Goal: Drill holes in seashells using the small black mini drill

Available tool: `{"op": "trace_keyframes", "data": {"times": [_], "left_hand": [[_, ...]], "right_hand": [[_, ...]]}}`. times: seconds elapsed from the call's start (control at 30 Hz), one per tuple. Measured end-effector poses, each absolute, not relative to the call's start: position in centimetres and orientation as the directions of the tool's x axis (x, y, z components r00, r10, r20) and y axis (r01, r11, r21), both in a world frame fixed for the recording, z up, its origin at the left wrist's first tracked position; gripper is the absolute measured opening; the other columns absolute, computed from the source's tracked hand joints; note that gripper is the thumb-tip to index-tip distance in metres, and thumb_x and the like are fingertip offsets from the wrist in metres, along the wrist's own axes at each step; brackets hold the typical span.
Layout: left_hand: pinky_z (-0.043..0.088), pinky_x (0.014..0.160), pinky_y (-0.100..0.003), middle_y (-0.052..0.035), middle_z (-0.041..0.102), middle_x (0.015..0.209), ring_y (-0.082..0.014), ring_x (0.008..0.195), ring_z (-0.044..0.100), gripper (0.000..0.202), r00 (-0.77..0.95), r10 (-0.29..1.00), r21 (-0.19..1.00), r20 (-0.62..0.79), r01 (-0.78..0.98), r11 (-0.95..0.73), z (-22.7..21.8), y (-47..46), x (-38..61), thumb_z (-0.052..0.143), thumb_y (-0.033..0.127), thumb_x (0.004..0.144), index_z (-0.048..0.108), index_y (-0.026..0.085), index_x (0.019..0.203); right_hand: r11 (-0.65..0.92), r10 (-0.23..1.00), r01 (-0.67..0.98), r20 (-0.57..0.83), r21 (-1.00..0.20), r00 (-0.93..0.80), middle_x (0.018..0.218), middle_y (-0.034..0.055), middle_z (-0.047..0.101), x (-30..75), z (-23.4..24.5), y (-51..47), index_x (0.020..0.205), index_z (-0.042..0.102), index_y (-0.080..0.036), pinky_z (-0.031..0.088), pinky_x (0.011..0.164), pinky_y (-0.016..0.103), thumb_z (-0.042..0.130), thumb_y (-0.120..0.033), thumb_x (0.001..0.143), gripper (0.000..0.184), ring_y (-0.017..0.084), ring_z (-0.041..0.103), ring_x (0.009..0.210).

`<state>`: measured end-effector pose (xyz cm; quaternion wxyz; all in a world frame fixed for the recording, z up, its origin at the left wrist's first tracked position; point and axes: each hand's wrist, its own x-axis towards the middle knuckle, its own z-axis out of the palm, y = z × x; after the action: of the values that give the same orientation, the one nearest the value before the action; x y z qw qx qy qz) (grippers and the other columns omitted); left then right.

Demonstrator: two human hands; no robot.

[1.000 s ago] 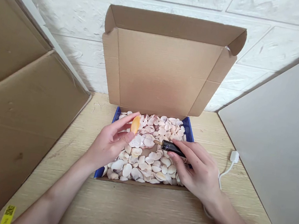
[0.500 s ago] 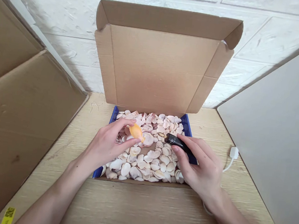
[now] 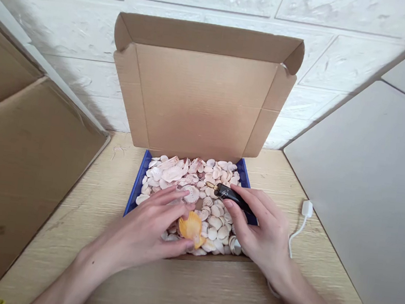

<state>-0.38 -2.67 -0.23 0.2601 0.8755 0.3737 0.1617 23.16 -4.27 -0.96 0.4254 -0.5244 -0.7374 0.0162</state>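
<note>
Steadiness seemed wise: loosely curled left hand [image 3: 148, 226] pinched an orange scallop shell [image 3: 191, 230], while right hand [image 3: 265, 227] clasped a black mini drill [image 3: 227, 194].

Raised lid [image 3: 201, 100] blocked rear access; front lane ran between left hand [image 3: 145, 226] and right hand [image 3: 265, 222]; white plug [image 3: 306, 208] obstructed far right.

One head-worn view, forward and down from near the open box [image 3: 200, 103]
</note>
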Motion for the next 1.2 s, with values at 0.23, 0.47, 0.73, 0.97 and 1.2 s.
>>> {"op": "trace_keyframes", "data": {"times": [0.23, 0.47, 0.73, 0.97, 1.2], "left_hand": [[0.034, 0.114, -0.049, -0.0056, 0.066, 0.126, -0.0266, 0.13, 0.049, 0.026, 0.697, 0.696, 0.516, 0.173, 0.538, -0.667, -0.6, -2.6, -0.1, 0.057, 0.027, 0.09, 0.063, 0.022, 0.114], [0.049, 0.098, -0.043, -0.0086, 0.068, 0.117, -0.0247, 0.11, 0.059, 0.027, 0.545, 0.779, 0.414, 0.31, 0.66, -0.627, -1.9, -1.3, -0.3, 0.05, 0.015, 0.092, 0.061, 0.02, 0.117], [0.049, 0.098, -0.046, -0.0131, 0.054, 0.133, -0.0276, 0.118, 0.05, 0.038, 0.563, 0.803, 0.303, 0.195, 0.744, -0.595, -1.6, -1.1, 0.1, 0.05, 0.023, 0.093, 0.054, 0.018, 0.13], [0.038, 0.111, -0.052, -0.0108, 0.046, 0.147, -0.0298, 0.137, 0.038, 0.042, 0.618, 0.768, 0.242, 0.166, 0.729, -0.64, -2.2, -1.0, -0.5, 0.049, 0.027, 0.094, 0.051, 0.019, 0.135], [0.036, 0.111, -0.055, -0.0105, 0.056, 0.137, -0.0297, 0.13, 0.047, 0.028, 0.642, 0.741, 0.251, 0.197, 0.698, -0.671, -2.4, -1.3, -0.5, 0.051, 0.026, 0.093, 0.065, 0.018, 0.115]], "right_hand": [[0.469, 0.787, 0.735, 0.61, -0.49, -0.096, 0.092, 0.0073, 0.071, 23.2, -1.1, -4.1, 0.107, 0.064, -0.018, 0.057, 0.072, 0.031, 0.062, -0.02, 0.086, 0.022, 0.017, 0.067, 0.082], [0.476, 0.781, 0.733, 0.617, -0.487, -0.097, 0.094, 0.0065, 0.071, 23.3, -1.2, -3.8, 0.107, 0.064, -0.02, 0.058, 0.072, 0.031, 0.061, -0.02, 0.086, 0.021, 0.017, 0.068, 0.082], [0.469, 0.788, 0.733, 0.607, -0.492, -0.097, 0.092, 0.0063, 0.071, 23.3, -1.3, -3.7, 0.106, 0.063, -0.019, 0.057, 0.071, 0.03, 0.061, -0.021, 0.087, 0.02, 0.017, 0.067, 0.082], [0.47, 0.782, 0.741, 0.615, -0.479, -0.098, 0.092, 0.006, 0.071, 23.2, -1.3, -3.6, 0.105, 0.063, -0.018, 0.057, 0.071, 0.027, 0.061, -0.021, 0.087, 0.019, 0.015, 0.067, 0.081], [0.444, 0.805, 0.743, 0.587, -0.501, -0.085, 0.092, 0.0058, 0.071, 23.2, -1.5, -3.5, 0.107, 0.063, -0.019, 0.057, 0.071, 0.028, 0.06, -0.024, 0.088, 0.02, 0.017, 0.068, 0.081]]}}
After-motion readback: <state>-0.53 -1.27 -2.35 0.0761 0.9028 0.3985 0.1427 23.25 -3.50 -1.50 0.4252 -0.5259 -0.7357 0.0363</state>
